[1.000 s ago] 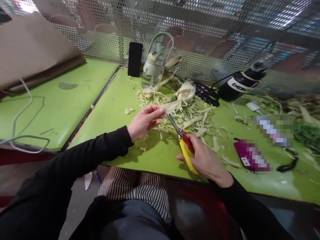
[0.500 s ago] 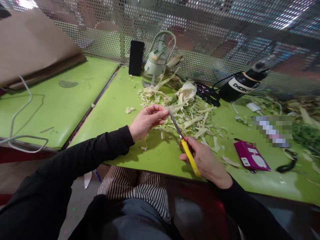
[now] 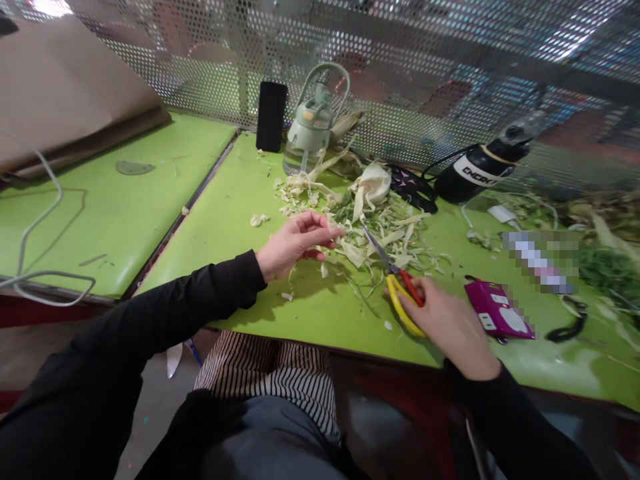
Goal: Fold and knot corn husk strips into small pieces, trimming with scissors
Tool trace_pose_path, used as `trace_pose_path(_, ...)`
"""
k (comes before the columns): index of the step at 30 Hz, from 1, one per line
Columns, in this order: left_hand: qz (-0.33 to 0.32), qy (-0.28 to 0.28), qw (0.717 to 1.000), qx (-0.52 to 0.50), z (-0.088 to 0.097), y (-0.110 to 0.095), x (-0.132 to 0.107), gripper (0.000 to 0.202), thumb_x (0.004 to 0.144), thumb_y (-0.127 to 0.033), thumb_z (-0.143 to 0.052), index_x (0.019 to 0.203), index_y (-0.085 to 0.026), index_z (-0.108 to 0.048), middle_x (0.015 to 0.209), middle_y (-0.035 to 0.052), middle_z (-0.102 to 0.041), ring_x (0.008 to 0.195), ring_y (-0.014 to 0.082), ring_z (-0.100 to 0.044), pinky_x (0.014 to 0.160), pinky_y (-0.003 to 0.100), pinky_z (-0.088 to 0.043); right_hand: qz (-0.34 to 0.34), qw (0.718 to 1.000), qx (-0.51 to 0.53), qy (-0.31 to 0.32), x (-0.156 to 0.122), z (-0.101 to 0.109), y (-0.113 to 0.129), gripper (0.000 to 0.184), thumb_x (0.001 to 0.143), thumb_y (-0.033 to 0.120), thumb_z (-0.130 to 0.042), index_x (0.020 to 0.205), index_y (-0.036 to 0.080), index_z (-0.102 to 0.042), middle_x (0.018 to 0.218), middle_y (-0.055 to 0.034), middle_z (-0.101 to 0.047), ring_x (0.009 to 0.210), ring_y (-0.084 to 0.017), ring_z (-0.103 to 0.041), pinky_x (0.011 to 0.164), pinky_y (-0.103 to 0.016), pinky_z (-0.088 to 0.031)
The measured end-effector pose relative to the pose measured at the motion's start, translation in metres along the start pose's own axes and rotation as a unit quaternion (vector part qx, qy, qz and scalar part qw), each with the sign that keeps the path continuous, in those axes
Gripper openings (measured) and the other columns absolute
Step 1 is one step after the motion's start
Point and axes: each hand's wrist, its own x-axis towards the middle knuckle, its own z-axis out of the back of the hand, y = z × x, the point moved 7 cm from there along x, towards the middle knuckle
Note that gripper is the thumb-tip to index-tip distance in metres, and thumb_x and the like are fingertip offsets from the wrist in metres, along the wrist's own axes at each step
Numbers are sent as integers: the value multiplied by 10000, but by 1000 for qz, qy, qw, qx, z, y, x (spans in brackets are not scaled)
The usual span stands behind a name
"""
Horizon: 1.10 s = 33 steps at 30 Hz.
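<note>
My left hand [image 3: 295, 243] reaches to the near edge of a heap of pale green husk strips and trimmings [image 3: 380, 227] on the green table [image 3: 235, 220]. Its thumb and fingertips are pinched together; I cannot make out anything between them. A cut pale piece [image 3: 354, 254] lies just right of those fingertips. My right hand [image 3: 450, 327] grips scissors with yellow and red handles [image 3: 403, 300]. The blades [image 3: 377, 247] are closed and point up-left over the trimmings, clear of the left hand.
At the back stand a pale green water bottle [image 3: 315, 120] and a black phone [image 3: 271, 117] against a perforated metal screen [image 3: 425, 73]. A black bottle [image 3: 477, 172] lies at right, a magenta pouch [image 3: 497, 310] beside my right hand. Grey cable [image 3: 30, 233] and brown paper [image 3: 60, 87] are at left.
The long husk strip my left hand held at the blades is gone from it. My right hand has drawn the scissors right and towards me, away from the left hand.
</note>
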Motion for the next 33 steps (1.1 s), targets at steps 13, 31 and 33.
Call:
trace_pose_path(13,87,230,961,126,-35,13,-20,250,752,-207,-804,831,-149,-574,731,0,-684,605,65,-625,509,162,-479,426,868,251,-47,-8,56,122,206,949,249,-585,1098,325,-705,1057,-20,-742,964,-194,-702,863,-355,-562)
trace_pose_path(31,-33,85,942,323,-21,1,-13,142,793,-174,-736,902,-125,-659,761,-1,-621,650,74,-521,619,208,-414,294,907,288,-86,10,21,112,61,845,174,-624,859,226,-595,739,20,-641,613,-111,-594,602,-251,-518)
trace_pose_path(33,-28,86,946,311,-19,3,-12,77,850,-187,-678,901,-130,-666,775,12,-646,675,86,-548,644,214,-427,306,907,274,-91,8,23,114,83,850,160,-616,856,236,-583,746,9,-641,629,-130,-602,620,-276,-531)
